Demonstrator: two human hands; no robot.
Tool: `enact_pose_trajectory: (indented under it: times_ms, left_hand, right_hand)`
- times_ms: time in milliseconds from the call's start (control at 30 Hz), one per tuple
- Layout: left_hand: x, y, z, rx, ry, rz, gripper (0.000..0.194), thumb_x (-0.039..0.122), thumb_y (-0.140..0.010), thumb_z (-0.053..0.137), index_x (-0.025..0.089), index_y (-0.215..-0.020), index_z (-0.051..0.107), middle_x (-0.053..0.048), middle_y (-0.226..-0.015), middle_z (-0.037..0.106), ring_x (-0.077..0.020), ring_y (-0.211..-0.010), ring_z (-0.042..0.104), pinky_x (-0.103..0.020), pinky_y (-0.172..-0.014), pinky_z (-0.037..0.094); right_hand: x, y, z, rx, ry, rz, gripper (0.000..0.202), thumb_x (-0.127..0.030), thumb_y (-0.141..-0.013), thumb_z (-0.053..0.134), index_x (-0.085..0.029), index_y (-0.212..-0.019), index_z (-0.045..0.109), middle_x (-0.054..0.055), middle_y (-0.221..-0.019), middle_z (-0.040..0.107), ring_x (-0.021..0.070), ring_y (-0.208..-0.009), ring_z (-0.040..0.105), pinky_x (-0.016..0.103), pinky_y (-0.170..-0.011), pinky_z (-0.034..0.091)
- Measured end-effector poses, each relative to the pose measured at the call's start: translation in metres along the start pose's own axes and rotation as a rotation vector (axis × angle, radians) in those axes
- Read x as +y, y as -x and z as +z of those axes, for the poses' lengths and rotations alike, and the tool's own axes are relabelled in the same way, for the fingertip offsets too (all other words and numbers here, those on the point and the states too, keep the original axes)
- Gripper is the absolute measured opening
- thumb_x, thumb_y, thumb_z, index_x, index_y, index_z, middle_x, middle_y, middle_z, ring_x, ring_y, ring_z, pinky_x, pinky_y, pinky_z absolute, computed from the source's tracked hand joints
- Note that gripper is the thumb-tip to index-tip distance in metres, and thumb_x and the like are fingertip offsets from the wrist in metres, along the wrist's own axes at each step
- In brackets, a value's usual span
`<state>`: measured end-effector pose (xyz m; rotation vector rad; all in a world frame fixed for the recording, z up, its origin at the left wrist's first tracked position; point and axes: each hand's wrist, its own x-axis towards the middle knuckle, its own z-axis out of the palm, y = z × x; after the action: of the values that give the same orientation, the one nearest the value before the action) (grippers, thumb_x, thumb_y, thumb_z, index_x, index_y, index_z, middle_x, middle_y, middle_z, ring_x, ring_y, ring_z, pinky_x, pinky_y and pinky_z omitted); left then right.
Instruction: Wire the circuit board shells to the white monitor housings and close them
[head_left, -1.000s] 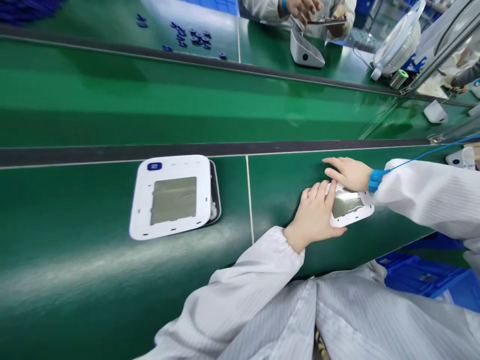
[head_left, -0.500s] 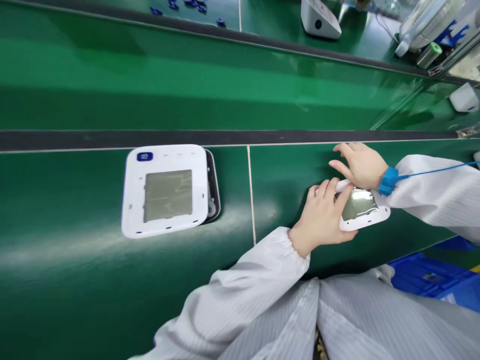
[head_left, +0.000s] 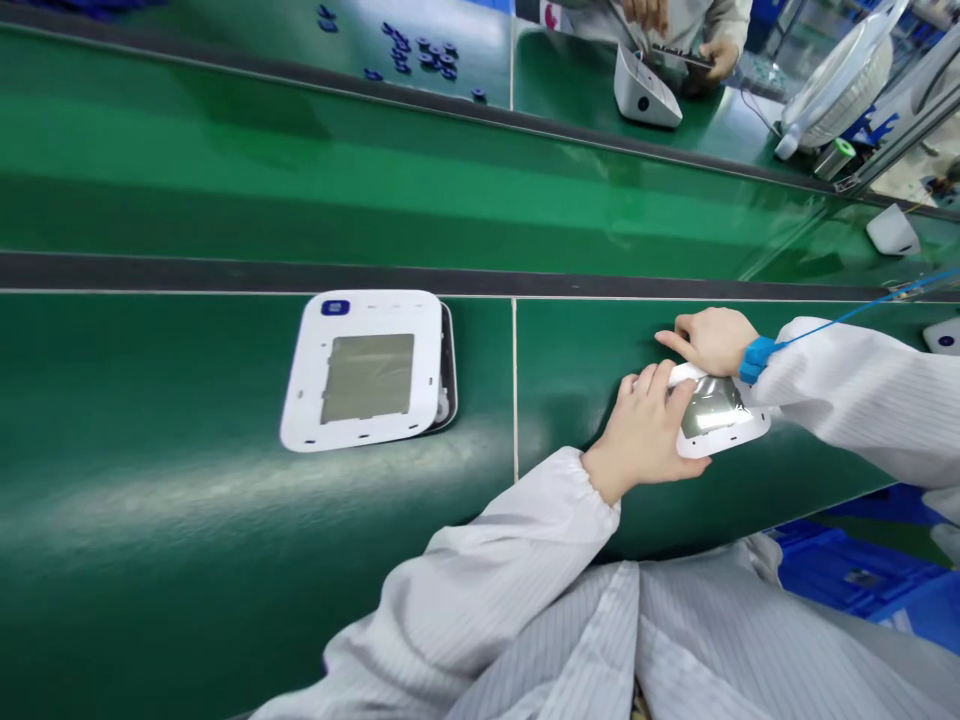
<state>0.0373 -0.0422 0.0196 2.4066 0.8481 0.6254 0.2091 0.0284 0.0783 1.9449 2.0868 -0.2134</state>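
Lying on the green bench (head_left: 570, 385), the white device (head_left: 726, 430) is clasped at its left end by the partly spread left hand (head_left: 646, 430); whether anything is gripped by the right hand (head_left: 716, 340) cannot be told; the screen (head_left: 711, 405) could be scratched, if rubbed by the blue wrist strap (head_left: 757, 360).

Glossy green workbench (head_left: 150, 600) with dark edging strip (head_left: 225, 274), streaked by pale light; blue crates (head_left: 847, 565) sit lower right.

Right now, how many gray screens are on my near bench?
2: one gray screen left of the pale seam, another screen right of it, beside your left hand. More may be hidden.
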Motion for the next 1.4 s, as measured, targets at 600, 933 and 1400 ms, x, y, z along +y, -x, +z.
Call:
enact_pose_trajectory:
  times_ms: [600,933,1400]
  left_hand:
    - [-0.027,0.0,-0.001,0.228,0.053,0.092,0.08,0.056,-0.057,0.077,0.016,-0.121,0.051,-0.022,-0.135,0.053,-0.0389,-0.123,0.051,-0.053,-0.1,0.041]
    - [-0.06,-0.007,-0.013,0.616,-0.183,0.222,0.09,0.059,-0.081,0.068,0.02,-0.149,0.025,-0.023,-0.142,0.047,-0.0392,-0.138,0.042,-0.063,-0.112,0.031]
    - [-0.072,-0.007,-0.016,0.527,0.679,-0.146,0.101,0.067,-0.08,0.065,0.025,-0.155,0.011,-0.02,-0.145,0.045,-0.0303,-0.126,0.056,-0.046,-0.102,0.05]
  right_hand:
    - [0.017,0.009,0.041,0.246,-1.758,0.266,0.064,-0.082,-0.077,0.052,-0.024,-0.095,0.07,0.007,-0.097,0.074,0.0213,-0.09,0.07,0.033,-0.073,0.055]
    - [0.0,0.071,0.045,0.337,-1.357,-0.307,0.098,-0.066,-0.073,0.073,-0.033,-0.154,0.03,0.006,-0.16,0.034,0.0361,-0.145,0.036,0.054,-0.12,0.03]
    - [-0.022,0.085,0.057,0.631,-1.178,-0.246,0.096,-0.061,-0.062,0.078,-0.031,-0.144,0.038,0.013,-0.139,0.053,0.0385,-0.126,0.054,0.056,-0.109,0.042]
